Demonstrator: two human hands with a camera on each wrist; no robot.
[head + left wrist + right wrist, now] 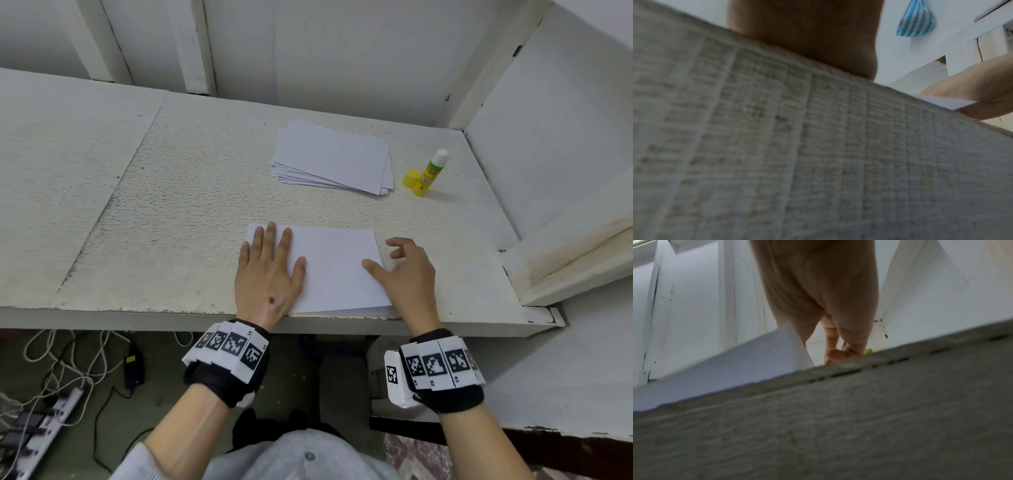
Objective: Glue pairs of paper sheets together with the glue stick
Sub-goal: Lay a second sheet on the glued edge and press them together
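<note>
Left hand (265, 270) flat, fingers straight, pressing left part of paper sheet (329, 267) at near table (171, 192) edge. Right hand (407, 270): grip loose, fingers half-curled, thumb on sheet's right edge. Beyond sheet: paper stack (334, 159); right of stack, uncapped glue stick (430, 174) upright, yellow cap (411, 178) beside. White walls behind.

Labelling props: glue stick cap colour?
Yellow; the cap lies off beside the glue stick. Head view.
</note>
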